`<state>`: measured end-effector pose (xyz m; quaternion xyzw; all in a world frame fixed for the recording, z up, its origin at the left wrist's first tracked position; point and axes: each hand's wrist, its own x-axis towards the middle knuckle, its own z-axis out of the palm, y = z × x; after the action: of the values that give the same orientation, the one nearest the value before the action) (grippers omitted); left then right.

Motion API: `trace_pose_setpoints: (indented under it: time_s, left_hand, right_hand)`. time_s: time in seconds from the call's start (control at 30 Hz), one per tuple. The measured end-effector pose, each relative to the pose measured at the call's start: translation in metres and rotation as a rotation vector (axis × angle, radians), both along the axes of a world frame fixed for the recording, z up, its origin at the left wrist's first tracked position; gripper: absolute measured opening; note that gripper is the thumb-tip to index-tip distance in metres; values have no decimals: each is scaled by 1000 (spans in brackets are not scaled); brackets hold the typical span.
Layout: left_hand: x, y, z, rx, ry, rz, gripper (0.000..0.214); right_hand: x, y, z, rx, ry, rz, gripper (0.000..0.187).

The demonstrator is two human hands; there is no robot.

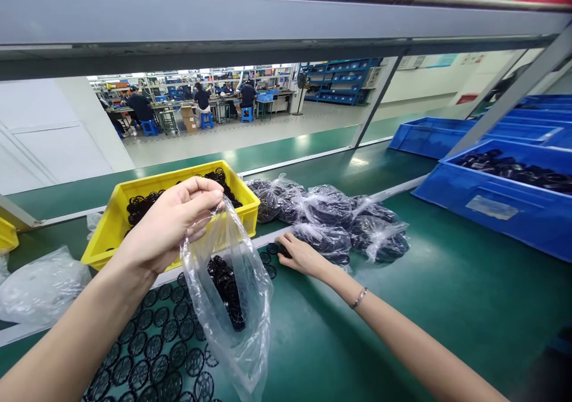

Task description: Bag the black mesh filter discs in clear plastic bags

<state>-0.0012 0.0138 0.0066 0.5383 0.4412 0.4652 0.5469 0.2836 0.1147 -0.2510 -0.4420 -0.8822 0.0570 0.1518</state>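
My left hand (pixel 179 217) pinches the rim of a clear plastic bag (pixel 257 307), which hangs with its mouth spread. Black round parts (pixel 226 289) lie piled inside the bag. On the green tabletop, my right hand (pixel 304 256) has its fingers closed around a dark round part, partly hidden by the fingertips. A few flat black spoked discs (pixel 268 258) lie just left of those fingers. Many similar discs (pixel 158 348) are spread in rows below my left forearm. Behind my left hand stands a yellow bin (pixel 100 244) with more black parts in it.
Several tied clear bags of black parts (pixel 328 208) lie beyond my right hand. A blue bin (pixel 491 205) of dark parts stands at right, and a white-filled bag (pixel 42 286) at left. A metal frame bar (pixel 286 24) crosses above. People work at far benches.
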Motion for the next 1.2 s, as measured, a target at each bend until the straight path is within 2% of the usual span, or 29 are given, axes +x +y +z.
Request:
trace_pose_setpoints:
  time_s: [0.17, 0.27, 0.33, 0.4, 0.47, 0.5, 0.53, 0.6, 0.67, 0.73, 0.8, 0.87, 0.93, 0.97, 1.03, 1.13, 1.2]
  left_hand:
    - [2, 0, 1, -11, 1, -12, 15]
    - [3, -2, 2, -13, -2, -8, 15]
    - [4, -2, 3, -10, -2, 1, 15]
    - [7, -2, 3, -2, -2, 5, 15]
    - [11, -1, 3, 17, 5, 6, 14]
    - [14, 0, 3, 27, 12, 4, 15]
    - [17, 0, 3, 38, 18, 3, 16]
    - [23, -1, 2, 57, 27, -4, 17]
    - [28, -3, 3, 72, 33, -15, 16]
    - [29, -6, 4, 89, 33, -19, 13]
    - [25, -8, 6, 107, 31, -8, 12]
    - [18, -9, 9, 112, 24, 15, 13]
    - [9, -8, 11, 93, 7, 48, 13]
    - [6, -7, 12, 79, -3, 62, 13]
    - [2, -5, 15, 62, -24, 75, 13]
    - [2, -5, 17, 70, -36, 57, 12]
    - [4, -6, 19, 80, -34, 50, 12]
  right_hand:
    - [-9, 19, 1, -19, -16, 123, 31]
    - [-5, 14, 0, -2, 13, 97, 26]
    - [0, 3, 15, 32, 60, 36, 23]
    - [3, -14, 53, 93, 135, -33, 24]
    - [0, -40, 108, 190, 245, -71, 27]
    - [-5, -54, 138, 286, 356, -59, 27]
    - [-12, -69, 167, 350, 415, -15, 27]
    - [-33, -95, 214, 356, 353, 180, 29]
    - [-59, -112, 238, 273, 153, 368, 21]
    - [-82, -120, 245, 250, 13, 485, 21]
    - [-92, -120, 244, 277, -10, 552, 25]
    - [-85, -116, 238, 303, 118, 528, 26]
    - [-66, -109, 223, 336, 344, 364, 23]
    - [-55, -104, 209, 352, 449, 243, 24]
    - [-35, -92, 166, 320, 473, 83, 22]
    - [-22, -77, 79, 111, 202, 58, 23]
    - [-21, -72, 28, 27, 71, 42, 23]
